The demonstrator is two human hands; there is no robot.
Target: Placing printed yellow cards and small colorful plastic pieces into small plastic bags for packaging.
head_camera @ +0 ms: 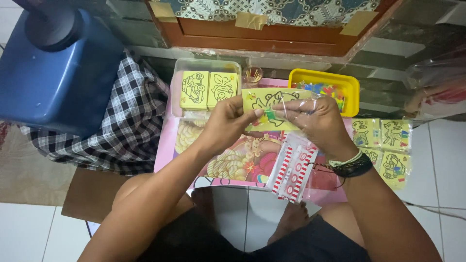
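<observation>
— Where's the yellow card?
— Above the pink tray, long axis left-right, half inside a clear sleeve.
— Hands?
— Left hand pinches its left end; right hand grips the sleeve — equally near.

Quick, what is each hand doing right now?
Left hand: closed, pinching the yellow picture card.
Right hand: closed, holding the clear plastic sleeve around that card.
</observation>
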